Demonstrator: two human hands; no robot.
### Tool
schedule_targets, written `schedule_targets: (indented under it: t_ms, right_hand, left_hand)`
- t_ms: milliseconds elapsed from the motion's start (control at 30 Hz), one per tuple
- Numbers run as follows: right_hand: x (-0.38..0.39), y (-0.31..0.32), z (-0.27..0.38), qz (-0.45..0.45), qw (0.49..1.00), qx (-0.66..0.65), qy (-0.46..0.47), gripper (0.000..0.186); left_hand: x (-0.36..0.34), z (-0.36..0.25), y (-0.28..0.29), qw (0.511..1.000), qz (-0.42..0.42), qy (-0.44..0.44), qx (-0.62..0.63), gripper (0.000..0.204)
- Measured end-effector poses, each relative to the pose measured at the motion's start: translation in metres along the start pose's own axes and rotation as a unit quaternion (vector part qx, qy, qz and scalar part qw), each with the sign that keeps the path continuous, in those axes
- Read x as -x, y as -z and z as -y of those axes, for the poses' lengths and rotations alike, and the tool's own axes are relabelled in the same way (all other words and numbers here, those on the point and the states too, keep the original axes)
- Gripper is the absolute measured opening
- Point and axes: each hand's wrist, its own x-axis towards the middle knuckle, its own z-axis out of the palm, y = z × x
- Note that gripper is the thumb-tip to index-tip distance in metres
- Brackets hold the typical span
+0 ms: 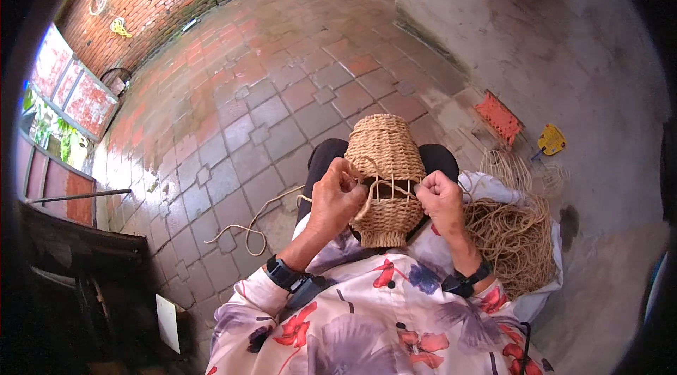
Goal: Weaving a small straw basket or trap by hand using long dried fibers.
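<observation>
A tan woven basket [384,146] lies between my knees, with an open gap across its body where thin upright stakes [395,190] show bare between two woven parts. At the left side of the gap, the fingers of my left hand [337,195] are closed on a twisted straw-coloured cord [364,207]. This cord loops over the gap toward the right, and a loose length trails off on the left. My right hand [442,202] pinches at the right edge of the gap, where the cord reaches its fingertips. The fingertips partly hide the exact grip.
Beside my right leg, a heap of cord [511,241] lies on a white sack [557,255]. An orange plastic piece [498,118] and a yellow fly swatter-like item [551,140] are by the grey wall [564,50]. Paving tiles [240,135] cover the floor ahead.
</observation>
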Motion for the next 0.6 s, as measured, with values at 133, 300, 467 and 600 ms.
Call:
schedule_targets:
  t_ms: [133, 300, 467, 600]
  right_hand:
    - [0.0, 0.001, -0.001, -0.003, 1.0, 0.003, -0.019, 0.014]
    - [0.001, 0.006, 0.0, -0.008, 1.0, -0.002, -0.022, 0.012]
    - [0.0, 0.007, 0.001, -0.021, 1.0, 0.006, -0.015, 0.011]
    - [0.002, 0.005, 0.003, -0.027, 0.996, 0.073, 0.035, 0.012]
  left_hand:
    - [-0.001, 0.021, 0.011, 0.952, 0.05, 0.067, 0.294, 0.02]
    - [0.005, 0.068, 0.061, 0.987, -0.155, -0.015, -0.027, 0.013]
    - [0.02, 0.076, 0.109, 0.962, -0.208, 0.087, -0.153, 0.013]
    - [0.017, 0.042, 0.08, 0.964, -0.167, -0.084, -0.191, 0.013]
